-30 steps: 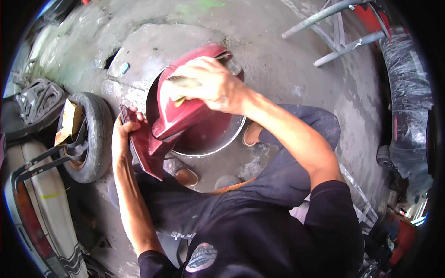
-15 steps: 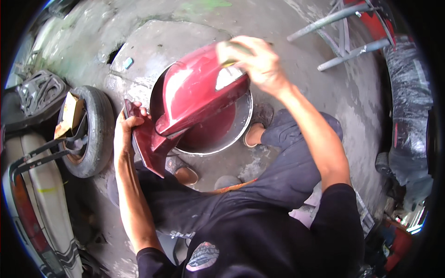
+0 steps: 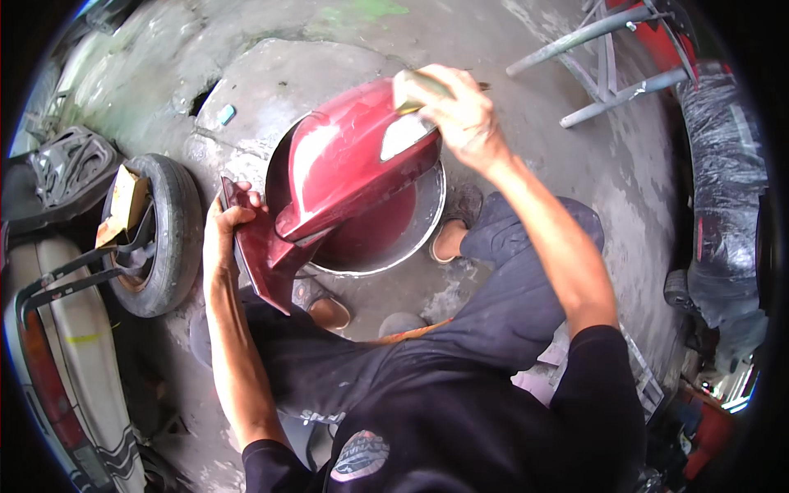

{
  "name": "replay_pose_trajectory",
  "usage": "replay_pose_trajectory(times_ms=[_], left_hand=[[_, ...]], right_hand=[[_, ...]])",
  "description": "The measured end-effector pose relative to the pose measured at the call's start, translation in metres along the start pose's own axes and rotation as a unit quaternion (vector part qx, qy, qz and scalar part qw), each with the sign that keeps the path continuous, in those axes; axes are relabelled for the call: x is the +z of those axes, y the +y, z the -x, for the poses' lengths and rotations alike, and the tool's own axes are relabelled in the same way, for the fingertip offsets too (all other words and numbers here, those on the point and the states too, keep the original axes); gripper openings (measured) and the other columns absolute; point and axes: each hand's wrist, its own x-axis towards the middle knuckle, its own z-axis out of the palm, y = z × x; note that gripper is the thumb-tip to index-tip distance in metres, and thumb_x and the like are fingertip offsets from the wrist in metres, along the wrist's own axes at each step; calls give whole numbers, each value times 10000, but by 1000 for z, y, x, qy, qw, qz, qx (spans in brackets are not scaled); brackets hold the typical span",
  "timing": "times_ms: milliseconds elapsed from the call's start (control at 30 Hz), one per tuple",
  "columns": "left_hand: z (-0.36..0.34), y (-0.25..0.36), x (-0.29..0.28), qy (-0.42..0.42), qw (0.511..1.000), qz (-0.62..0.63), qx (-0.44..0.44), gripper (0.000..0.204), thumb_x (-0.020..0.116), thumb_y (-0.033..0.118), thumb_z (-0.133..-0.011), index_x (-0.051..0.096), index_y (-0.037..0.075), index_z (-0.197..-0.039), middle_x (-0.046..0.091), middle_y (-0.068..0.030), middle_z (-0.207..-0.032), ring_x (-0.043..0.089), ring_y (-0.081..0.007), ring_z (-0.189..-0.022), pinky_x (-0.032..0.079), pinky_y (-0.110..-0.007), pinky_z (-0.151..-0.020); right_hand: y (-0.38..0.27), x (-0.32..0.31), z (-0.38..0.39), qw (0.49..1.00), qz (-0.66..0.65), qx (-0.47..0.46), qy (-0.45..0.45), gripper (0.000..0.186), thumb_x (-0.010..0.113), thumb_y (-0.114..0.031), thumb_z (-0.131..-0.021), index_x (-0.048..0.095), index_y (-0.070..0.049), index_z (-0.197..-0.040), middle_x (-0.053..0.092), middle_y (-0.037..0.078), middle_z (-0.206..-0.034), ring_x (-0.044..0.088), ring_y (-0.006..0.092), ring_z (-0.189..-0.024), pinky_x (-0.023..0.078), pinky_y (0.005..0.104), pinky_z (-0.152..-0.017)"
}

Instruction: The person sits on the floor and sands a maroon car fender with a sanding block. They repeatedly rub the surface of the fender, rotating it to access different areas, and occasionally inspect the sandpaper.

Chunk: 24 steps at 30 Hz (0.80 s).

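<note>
A glossy red car side mirror (image 3: pixel 341 160) is held tilted over a round basin (image 3: pixel 438 209) with a pale rim. My left hand (image 3: pixel 228 220) grips the mirror's flat, pointed mounting base, thumb on the near face and fingers behind it. At the far right end of the housing, my right hand (image 3: pixel 464 115) is closed round an olive-yellow sponge-like pad (image 3: pixel 421 89), partly hidden by the fingers. That pad is against or just above the housing's upper edge, beside a whitish patch (image 3: pixel 407 138). Dark red shows inside the basin beneath the mirror.
A tyre (image 3: pixel 177 234) lies at left with a cardboard box (image 3: pixel 125 204) on it, beside a pale bumper (image 3: pixel 82 329). Metal stand legs (image 3: pixel 583 41) are at far right, near a plastic-wrapped part (image 3: pixel 727 164). A small blue piece (image 3: pixel 227 113) lies on the concrete.
My right hand and the pad have shifted very slightly along the housing's edge, and the pad shows more clearly. The left hand and mirror stay almost in place.
</note>
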Motion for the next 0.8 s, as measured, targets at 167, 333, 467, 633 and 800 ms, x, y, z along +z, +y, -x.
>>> replay_pose_trajectory(times_ms=[167, 333, 467, 633, 800], left_hand=[[3, -3, -14, -9, 1000, 22, 2, 512, 596, -7, -717, 564, -31, -1227, 667, -121, -967, 686, -267, -911, 571, -369, -918], [2, 1, 3, 4, 1000, 9, 12, 491, 587, 0, -737, 567, -37, -1227, 668, -116, -951, 679, -260, -897, 561, -354, -897], [5, 5, 4, 11, 1000, 5, -1, 487, 580, -9, -740, 562, -41, -1225, 664, -111, -942, 670, -254, -890, 552, -346, -891], [2, -1, -2, -9, 1000, 12, 14, 477, 579, -15, -739, 561, -28, -1216, 658, -109, -948, 671, -254, -893, 558, -351, -896], [2, 3, 5, 7, 1000, 4, 4, 480, 580, -9, -749, 562, -28, -1228, 661, -103, -951, 664, -246, -888, 553, -347, -880]], right_hand=[[-87, 54, -25, 986, -60, -137, -70, 351, 714, -93, -878, 783, -116, -1221, 758, 105, -1219, 670, 279, -1217, 511, 441, -1059], [8, -1, -2, 999, -17, -7, -30, 356, 732, -142, -916, 801, -228, -1255, 742, 82, -1268, 676, 318, -1194, 491, 446, -1106], [-60, 29, -19, 997, 21, -61, -47, 310, 691, -102, -925, 798, -150, -1211, 738, 95, -1288, 667, 307, -1223, 478, 457, -1147], [-110, 70, -24, 976, -20, -195, -99, 346, 679, -86, -903, 784, -179, -1219, 750, 59, -1243, 668, 278, -1211, 494, 479, -1080], [-14, -10, -21, 998, 11, -44, -46, 344, 742, -97, -854, 809, -166, -1184, 757, 61, -1160, 693, 275, -1124, 536, 431, -967]])
